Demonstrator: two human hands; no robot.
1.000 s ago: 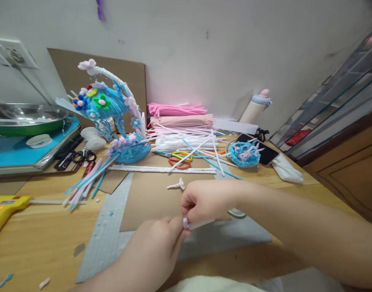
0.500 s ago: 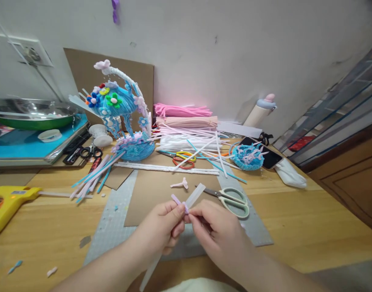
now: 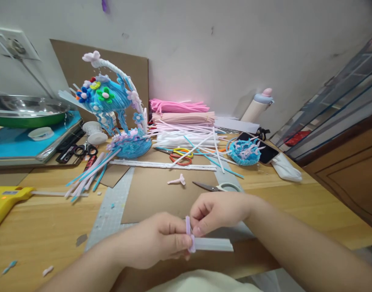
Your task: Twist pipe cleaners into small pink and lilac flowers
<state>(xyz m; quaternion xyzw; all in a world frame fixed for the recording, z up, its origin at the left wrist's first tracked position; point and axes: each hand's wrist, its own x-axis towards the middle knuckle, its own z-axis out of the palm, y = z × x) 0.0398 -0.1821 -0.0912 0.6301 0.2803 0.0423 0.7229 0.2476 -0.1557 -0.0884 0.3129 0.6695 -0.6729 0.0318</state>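
My left hand (image 3: 160,241) pinches a white pipe cleaner (image 3: 214,244) that sticks out flat to the right. A short lilac pipe-cleaner piece (image 3: 189,234) stands upright across it at my fingertips. My right hand (image 3: 218,211) grips the top of that lilac piece with thumb and forefinger. Both hands are low at the table's front edge, over a brown cardboard sheet (image 3: 155,194). Green-handled scissors (image 3: 218,187) lie just behind my right hand, partly hidden by it. A small pink pipe-cleaner shape (image 3: 177,181) lies on the cardboard.
A blue pipe-cleaner sculpture with flowers (image 3: 116,113) stands at the back left. Stacks of pink and white pipe cleaners (image 3: 182,121) lie behind. A yellow glue gun (image 3: 6,198) is at the left, a blue fuzzy disc (image 3: 243,152) and phone (image 3: 266,153) at the right.
The white pipe cleaner swung from pointing up and away to lying flat toward the right. My right hand moved above the lilac piece, and now covers part of the scissors.
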